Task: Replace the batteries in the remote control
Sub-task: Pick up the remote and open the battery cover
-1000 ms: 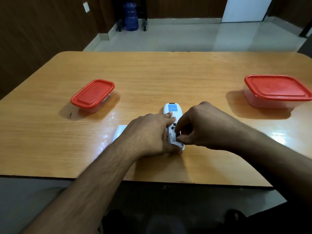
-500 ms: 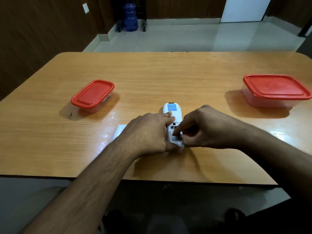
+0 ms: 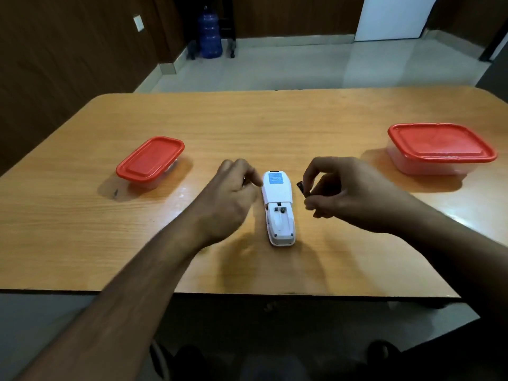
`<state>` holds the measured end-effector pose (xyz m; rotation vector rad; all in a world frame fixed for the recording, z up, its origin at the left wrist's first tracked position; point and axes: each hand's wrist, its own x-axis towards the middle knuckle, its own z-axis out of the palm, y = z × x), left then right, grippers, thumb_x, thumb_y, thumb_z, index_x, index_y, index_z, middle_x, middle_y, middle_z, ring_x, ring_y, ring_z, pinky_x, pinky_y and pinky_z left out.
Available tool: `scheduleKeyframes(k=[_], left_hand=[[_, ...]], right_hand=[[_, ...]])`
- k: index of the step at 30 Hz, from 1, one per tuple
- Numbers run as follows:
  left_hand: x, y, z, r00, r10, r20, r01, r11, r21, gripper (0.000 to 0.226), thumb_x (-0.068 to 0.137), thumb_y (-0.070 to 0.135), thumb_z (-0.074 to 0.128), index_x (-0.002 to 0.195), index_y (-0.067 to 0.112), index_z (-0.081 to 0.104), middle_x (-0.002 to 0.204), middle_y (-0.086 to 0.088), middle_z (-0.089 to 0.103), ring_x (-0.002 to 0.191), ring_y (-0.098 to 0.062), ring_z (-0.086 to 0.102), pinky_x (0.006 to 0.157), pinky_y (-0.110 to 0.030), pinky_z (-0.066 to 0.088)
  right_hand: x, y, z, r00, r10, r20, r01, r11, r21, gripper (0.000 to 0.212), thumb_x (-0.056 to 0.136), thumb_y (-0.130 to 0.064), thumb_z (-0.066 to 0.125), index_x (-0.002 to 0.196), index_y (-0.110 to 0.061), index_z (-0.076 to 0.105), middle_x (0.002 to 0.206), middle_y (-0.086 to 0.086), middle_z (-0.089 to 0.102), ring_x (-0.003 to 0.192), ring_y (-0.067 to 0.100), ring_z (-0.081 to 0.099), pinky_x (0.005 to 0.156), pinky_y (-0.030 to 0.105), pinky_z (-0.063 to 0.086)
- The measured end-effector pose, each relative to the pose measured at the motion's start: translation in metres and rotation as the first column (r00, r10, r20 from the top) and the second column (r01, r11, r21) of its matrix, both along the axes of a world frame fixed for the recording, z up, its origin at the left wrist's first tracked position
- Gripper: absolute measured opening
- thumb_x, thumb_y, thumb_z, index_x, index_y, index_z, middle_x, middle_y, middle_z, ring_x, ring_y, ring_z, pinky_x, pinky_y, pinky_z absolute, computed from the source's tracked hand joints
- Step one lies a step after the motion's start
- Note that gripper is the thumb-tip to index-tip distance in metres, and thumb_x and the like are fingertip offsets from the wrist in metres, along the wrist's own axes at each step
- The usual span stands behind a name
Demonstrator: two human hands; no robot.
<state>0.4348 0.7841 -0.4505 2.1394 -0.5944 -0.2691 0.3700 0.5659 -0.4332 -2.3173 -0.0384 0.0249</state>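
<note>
A white remote control (image 3: pixel 277 189) lies face down on the wooden table (image 3: pixel 275 125), its blue label at the far end. Its battery compartment (image 3: pixel 281 219) at the near end is uncovered and looks empty. My right hand (image 3: pixel 349 195) hovers just right of the remote, pinching a small dark battery (image 3: pixel 300 186) between thumb and fingertips. My left hand (image 3: pixel 228 200) is raised just left of the remote and is not touching it. That hand is blurred, its fingers loosely curled, with a small glint between them. Whether it holds anything is unclear.
A small red-lidded container (image 3: pixel 149 159) stands at the left, and a larger red-lidded container (image 3: pixel 439 145) at the far right. The table's near edge (image 3: pixel 247 292) runs below my forearms. A blue water bottle (image 3: pixel 210 37) stands on the floor beyond the table.
Both hands have come off the remote. My right hand lifted a dark battery out to the right. My left hand swung up and left. The compartment now shows.
</note>
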Motion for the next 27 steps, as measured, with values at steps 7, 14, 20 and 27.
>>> scheduleKeyframes(k=[7, 14, 20, 27], left_hand=[[-0.021, -0.022, 0.000, 0.951, 0.108, -0.291, -0.189, 0.944, -0.269, 0.025, 0.098, 0.006, 0.047, 0.105, 0.018, 0.068, 0.082, 0.002, 0.063, 0.078, -0.013, 0.068, 0.081, -0.032, 0.057], [-0.019, -0.079, 0.006, 0.976, 0.174, -0.134, -0.174, 0.985, 0.011, 0.008, 0.085, 0.016, 0.073, 0.077, 0.017, 0.074, 0.070, 0.000, 0.070, 0.067, -0.014, 0.067, 0.072, -0.036, 0.059], [-0.008, -0.114, 0.008, 0.990, 0.136, -0.036, -0.117, 0.936, 0.332, 0.005, 0.081, 0.020, 0.076, 0.077, 0.018, 0.074, 0.071, -0.002, 0.072, 0.074, -0.019, 0.071, 0.071, -0.033, 0.059], [-0.003, -0.123, 0.000, 0.992, 0.112, 0.050, -0.122, 0.864, 0.488, 0.002, 0.077, 0.022, 0.075, 0.079, 0.022, 0.074, 0.077, 0.001, 0.071, 0.079, -0.018, 0.068, 0.072, -0.031, 0.058]], right_hand=[[-0.010, -0.019, 0.001, 0.984, -0.069, -0.161, 0.121, 0.933, 0.340, 0.028, 0.085, 0.003, 0.068, 0.102, -0.018, 0.071, 0.075, 0.013, 0.075, 0.069, 0.025, 0.074, 0.064, 0.030, 0.058], [-0.011, -0.034, -0.007, 0.963, -0.153, -0.224, 0.218, 0.927, 0.306, 0.013, 0.087, -0.004, 0.070, 0.098, -0.011, 0.072, 0.078, 0.016, 0.071, 0.066, 0.025, 0.074, 0.059, 0.029, 0.059], [0.002, -0.041, -0.022, 0.949, -0.173, -0.262, 0.219, 0.963, 0.158, 0.013, 0.083, -0.011, 0.076, 0.092, -0.020, 0.076, 0.083, 0.012, 0.075, 0.076, 0.022, 0.074, 0.074, 0.041, 0.063], [0.011, -0.040, -0.029, 0.954, -0.165, -0.251, 0.189, 0.979, 0.073, 0.013, 0.083, -0.015, 0.076, 0.091, -0.024, 0.073, 0.086, 0.005, 0.074, 0.077, 0.018, 0.073, 0.077, 0.042, 0.062]])
